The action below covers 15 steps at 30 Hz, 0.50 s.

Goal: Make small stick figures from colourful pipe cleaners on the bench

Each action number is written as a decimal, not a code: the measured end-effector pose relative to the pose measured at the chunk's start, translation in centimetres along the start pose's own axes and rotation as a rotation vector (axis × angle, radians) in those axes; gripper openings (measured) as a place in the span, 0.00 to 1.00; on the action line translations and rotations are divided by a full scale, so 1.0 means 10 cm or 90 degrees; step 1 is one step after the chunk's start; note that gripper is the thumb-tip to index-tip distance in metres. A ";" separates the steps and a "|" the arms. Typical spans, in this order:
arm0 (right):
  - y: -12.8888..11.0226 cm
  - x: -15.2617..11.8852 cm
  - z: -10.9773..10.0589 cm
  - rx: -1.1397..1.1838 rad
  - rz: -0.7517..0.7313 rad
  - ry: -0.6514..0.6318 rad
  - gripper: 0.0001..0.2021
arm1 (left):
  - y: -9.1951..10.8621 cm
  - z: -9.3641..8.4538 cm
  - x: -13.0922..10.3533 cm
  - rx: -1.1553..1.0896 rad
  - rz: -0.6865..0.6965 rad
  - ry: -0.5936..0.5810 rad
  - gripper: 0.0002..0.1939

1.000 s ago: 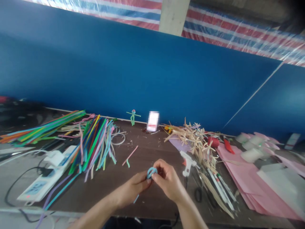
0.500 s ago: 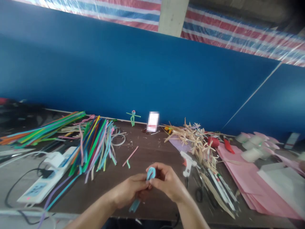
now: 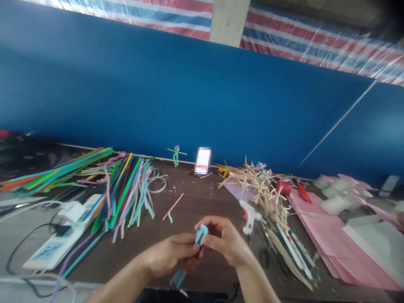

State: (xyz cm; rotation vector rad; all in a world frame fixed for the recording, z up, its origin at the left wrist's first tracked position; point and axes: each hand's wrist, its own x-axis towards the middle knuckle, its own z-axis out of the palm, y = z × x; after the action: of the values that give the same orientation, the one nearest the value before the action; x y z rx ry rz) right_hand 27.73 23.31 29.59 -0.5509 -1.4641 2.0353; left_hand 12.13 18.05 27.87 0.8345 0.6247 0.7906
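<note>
Near the front edge of the dark table, a light blue pipe cleaner piece point(image 3: 201, 234) is bent into a rounded, looped shape at its top. My left hand point(image 3: 172, 254) pinches its lower part, and the blue ends hang out below the fingers. From the right, my right hand point(image 3: 222, 240) has its thumb and index finger closed on the looped top. The two hands meet around the piece. Further back, a small green figure with a blue head point(image 3: 176, 156) stands upright by the wall.
Colourful pipe cleaners point(image 3: 126, 189) and a white power strip point(image 3: 52, 248) lie left. A glue gun point(image 3: 250, 216), straw-coloured flowers point(image 3: 252, 181), white pens point(image 3: 290, 248) and pink sheets point(image 3: 325, 235) lie right. A short pink stick point(image 3: 173, 207) lies beyond my hands.
The looped top of the blue piece has tilted right and looks more closed. Both hands have shifted very slightly, still holding it.
</note>
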 end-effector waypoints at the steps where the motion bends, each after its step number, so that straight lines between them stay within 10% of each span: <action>1: 0.00 0.00 0.01 -0.010 -0.001 0.005 0.13 | 0.00 0.00 0.00 -0.001 0.001 0.000 0.12; 9: -0.04 -0.02 0.05 -0.091 -0.017 0.057 0.12 | 0.00 0.02 0.03 0.005 0.008 0.030 0.14; 15: -0.13 -0.06 0.12 -0.399 -0.062 0.111 0.10 | 0.04 0.05 0.00 0.285 0.019 0.147 0.13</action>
State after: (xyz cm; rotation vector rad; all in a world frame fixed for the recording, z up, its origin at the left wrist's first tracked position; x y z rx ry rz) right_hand 27.67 22.34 31.21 -0.8562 -1.9686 1.3890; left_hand 12.36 17.98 28.46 1.1699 1.0202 0.7918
